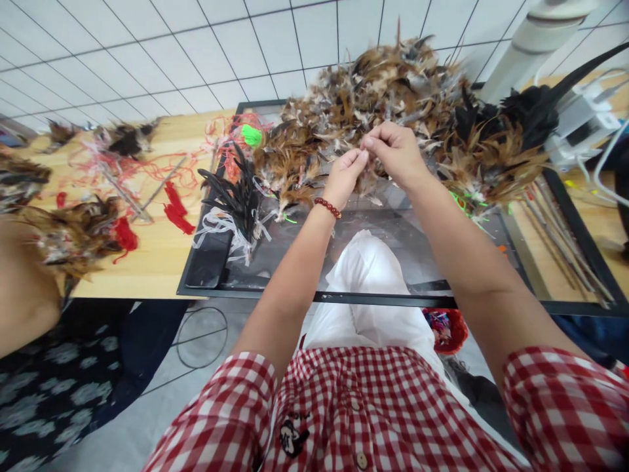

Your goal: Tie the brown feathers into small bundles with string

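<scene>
My left hand point(346, 176), with a beaded bracelet point(328, 207) at the wrist, is closed in a pinch. Its fingertips meet those of my right hand point(396, 156), which is pinched as well. Whatever lies between the fingertips is too small to make out. Both hands are above the near side of a large heap of brown feathers point(339, 108) on a black-framed glass panel point(383, 210). Left of my hands lies a bunch of black feathers point(240, 196) tied with whitish strips point(216, 226).
More brown feathers point(496, 157) lie on the right beside thin sticks point(560, 236). A phone point(209, 262) sits at the panel's left corner. Green yarn point(251, 136), red yarn point(177, 208) and tangled pink string point(147, 164) lie leftward. Another person's arm point(24, 282) is at far left.
</scene>
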The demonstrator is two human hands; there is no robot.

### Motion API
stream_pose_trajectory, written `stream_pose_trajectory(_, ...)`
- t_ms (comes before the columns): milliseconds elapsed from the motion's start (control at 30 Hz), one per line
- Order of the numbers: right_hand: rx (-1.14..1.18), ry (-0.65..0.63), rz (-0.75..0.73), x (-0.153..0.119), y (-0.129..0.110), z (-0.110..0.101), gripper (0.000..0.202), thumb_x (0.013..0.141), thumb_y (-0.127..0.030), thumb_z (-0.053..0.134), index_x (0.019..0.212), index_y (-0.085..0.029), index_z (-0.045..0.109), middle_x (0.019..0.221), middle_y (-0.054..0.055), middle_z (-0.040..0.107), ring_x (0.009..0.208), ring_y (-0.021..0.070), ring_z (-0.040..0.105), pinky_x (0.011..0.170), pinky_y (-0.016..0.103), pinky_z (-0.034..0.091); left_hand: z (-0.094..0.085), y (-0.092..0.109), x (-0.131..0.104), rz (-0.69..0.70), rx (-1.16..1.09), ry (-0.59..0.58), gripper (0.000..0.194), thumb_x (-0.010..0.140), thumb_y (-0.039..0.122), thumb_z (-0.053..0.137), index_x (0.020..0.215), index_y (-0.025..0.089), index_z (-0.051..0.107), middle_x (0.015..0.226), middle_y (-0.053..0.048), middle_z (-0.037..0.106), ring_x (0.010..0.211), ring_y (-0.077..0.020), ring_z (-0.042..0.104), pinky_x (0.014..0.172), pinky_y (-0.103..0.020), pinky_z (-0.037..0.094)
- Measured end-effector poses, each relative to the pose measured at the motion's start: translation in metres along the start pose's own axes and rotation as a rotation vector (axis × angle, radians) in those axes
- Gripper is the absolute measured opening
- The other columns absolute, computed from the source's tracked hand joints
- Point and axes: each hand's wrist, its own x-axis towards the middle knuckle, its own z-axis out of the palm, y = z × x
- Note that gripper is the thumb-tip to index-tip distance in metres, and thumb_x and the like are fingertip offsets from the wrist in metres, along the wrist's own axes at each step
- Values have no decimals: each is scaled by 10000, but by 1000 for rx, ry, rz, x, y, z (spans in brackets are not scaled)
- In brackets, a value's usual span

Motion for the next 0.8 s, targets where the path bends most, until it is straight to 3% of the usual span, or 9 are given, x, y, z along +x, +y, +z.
stream_pose_trajectory(233,-213,-18,-97,7,7,-6,193,920,-410,703,844,-236,737,920,67,726,980,254,679,963,433,542,-10,2,5,-27,-38,164,396,881,575,723,780,198,654,777,-39,658,986,-223,708,876,-353,564)
stream_pose_trajectory(400,-495,-391,-154,9,26,-17,119,748,-307,855,752,-241,756,816,61,708,933,283,681,908,440,531,-18,8,9,79,7,314,352,916,501,708,725,210,654,830,-30,706,1064,-199,691,981,-328,516)
stream_pose_trajectory(500,-618,-487,-168,7,35,-15,148,695,-292,888,762,-240,767,850,63,708,944,285,678,890,425,525,-17,8,10,120,6,340,357,906,505,714,706,216,652,894,-31,742,1082,-185,690,1006,-313,509)
stream_pose_trajectory(633,-644,-456,-130,4,33,-10,149,763,-322,839,736,-214,740,921,88,717,992,294,675,909,429,520,-17,4,10,66,-31,348,371,928,540,671,734,225,645,835,-27,736,975,-163,707,945,-302,542)
stream_pose_trajectory(800,-307,-248,-50,4,17,-13,261,803,-418,817,724,-205,688,708,24,669,823,216,655,809,376,515,-20,-5,12,16,-61,344,321,974,481,624,792,220,660,835,-30,740,907,-152,715,893,-302,561)
